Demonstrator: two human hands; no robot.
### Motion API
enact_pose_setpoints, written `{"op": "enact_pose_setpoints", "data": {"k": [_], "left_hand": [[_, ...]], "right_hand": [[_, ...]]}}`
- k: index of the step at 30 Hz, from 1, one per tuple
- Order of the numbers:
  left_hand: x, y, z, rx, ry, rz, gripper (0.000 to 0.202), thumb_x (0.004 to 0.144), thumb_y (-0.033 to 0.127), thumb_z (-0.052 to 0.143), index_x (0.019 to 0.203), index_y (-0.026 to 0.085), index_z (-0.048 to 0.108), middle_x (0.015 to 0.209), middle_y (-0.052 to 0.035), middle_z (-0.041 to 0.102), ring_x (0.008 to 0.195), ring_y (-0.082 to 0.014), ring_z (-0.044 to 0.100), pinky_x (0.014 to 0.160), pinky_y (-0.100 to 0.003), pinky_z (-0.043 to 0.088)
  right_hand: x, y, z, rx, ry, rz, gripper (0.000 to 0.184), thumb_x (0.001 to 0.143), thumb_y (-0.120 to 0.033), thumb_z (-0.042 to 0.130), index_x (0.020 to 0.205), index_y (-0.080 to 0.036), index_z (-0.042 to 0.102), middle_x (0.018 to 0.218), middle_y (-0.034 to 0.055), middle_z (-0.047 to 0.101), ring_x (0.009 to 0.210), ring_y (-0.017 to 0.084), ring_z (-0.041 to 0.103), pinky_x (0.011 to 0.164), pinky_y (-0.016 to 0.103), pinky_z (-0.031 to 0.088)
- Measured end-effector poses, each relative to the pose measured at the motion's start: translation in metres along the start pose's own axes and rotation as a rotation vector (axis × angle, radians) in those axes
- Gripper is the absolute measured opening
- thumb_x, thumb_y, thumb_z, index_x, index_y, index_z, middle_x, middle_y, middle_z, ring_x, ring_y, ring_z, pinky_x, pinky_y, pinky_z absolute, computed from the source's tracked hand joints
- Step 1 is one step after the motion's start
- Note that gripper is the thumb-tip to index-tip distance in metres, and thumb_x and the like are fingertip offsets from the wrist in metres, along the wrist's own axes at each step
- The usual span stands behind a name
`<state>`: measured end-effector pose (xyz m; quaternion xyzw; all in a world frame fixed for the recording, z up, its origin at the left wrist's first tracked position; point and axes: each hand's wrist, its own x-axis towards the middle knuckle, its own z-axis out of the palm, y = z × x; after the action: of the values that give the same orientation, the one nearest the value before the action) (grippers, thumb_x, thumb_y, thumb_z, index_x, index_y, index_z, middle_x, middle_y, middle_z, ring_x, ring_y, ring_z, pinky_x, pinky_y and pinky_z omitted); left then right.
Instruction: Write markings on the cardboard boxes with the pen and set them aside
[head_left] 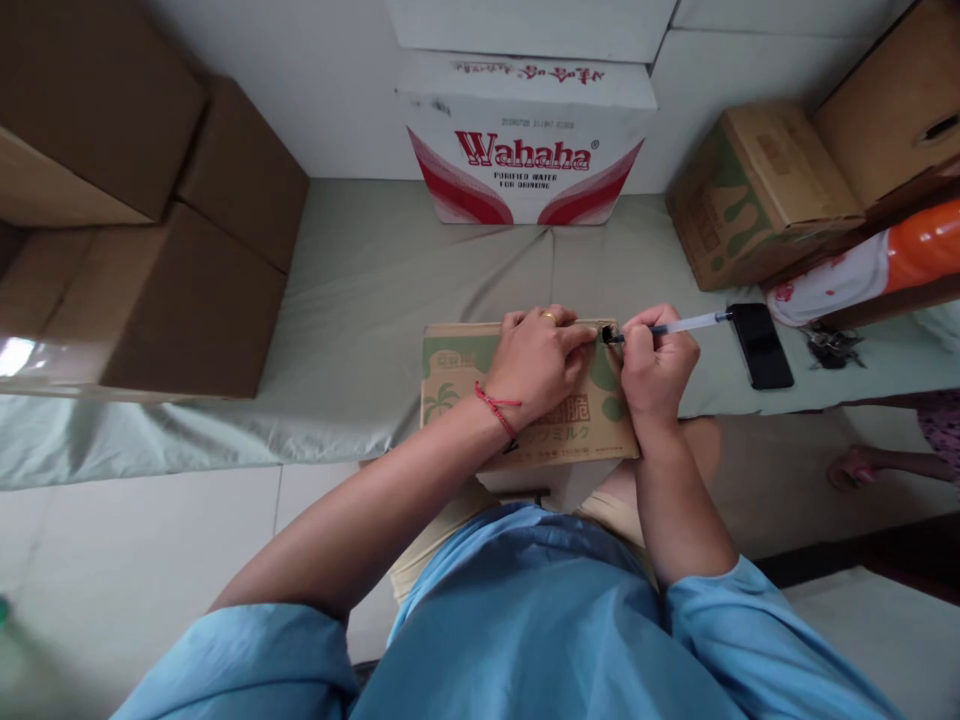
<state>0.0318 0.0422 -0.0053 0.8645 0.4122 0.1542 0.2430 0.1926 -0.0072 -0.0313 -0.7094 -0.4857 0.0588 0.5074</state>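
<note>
Your left hand (541, 362), fingers loosely extended, rests on the cardboard (574, 425); your right hand (660, 362) pinches a pen (696, 322) at the cardboard's far-right corner, where a dark patch (607, 333) suggests work begun; the remainder is unclear.

open cloth (352, 300) left of printed carton (600, 425), phone (761, 345) obstructing the right, water box (525, 155) beyond
</note>
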Motion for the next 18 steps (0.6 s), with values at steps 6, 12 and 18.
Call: {"op": "enact_pose_setpoints", "data": {"k": [6, 12, 18], "left_hand": [[-0.0002, 0.0031, -0.0027, 0.023, -0.013, 0.014, 0.033, 0.101, 0.022, 0.056, 0.123, 0.029, 0.080, 0.136, -0.0090, 0.074, 0.124, -0.0313, 0.067, 0.104, -0.049, 0.041], [-0.0007, 0.0045, -0.0030, 0.049, -0.029, 0.008, 0.030, 0.103, 0.023, 0.054, 0.123, 0.026, 0.076, 0.136, -0.0091, 0.073, 0.124, -0.0317, 0.066, 0.103, -0.050, 0.040], [-0.0001, 0.0036, -0.0021, 0.046, -0.022, 0.013, 0.027, 0.102, 0.023, 0.054, 0.118, 0.027, 0.076, 0.135, -0.0084, 0.073, 0.123, -0.0314, 0.065, 0.102, -0.049, 0.040]], "right_hand": [[-0.0003, 0.0025, 0.0046, 0.088, 0.040, 0.040, 0.012, 0.093, -0.029, 0.050, 0.083, -0.026, 0.055, 0.062, -0.0041, 0.052, 0.055, 0.014, 0.051, 0.060, 0.029, 0.044], [0.0018, 0.0039, 0.0071, 0.197, -0.014, 0.056, 0.012, 0.094, -0.030, 0.055, 0.083, -0.025, 0.058, 0.059, -0.0063, 0.054, 0.055, 0.012, 0.053, 0.062, 0.027, 0.046], [0.0027, 0.0055, 0.0069, 0.160, -0.008, 0.007, 0.013, 0.094, -0.028, 0.057, 0.083, -0.023, 0.060, 0.060, -0.0070, 0.057, 0.055, 0.012, 0.054, 0.062, 0.026, 0.044]]}}
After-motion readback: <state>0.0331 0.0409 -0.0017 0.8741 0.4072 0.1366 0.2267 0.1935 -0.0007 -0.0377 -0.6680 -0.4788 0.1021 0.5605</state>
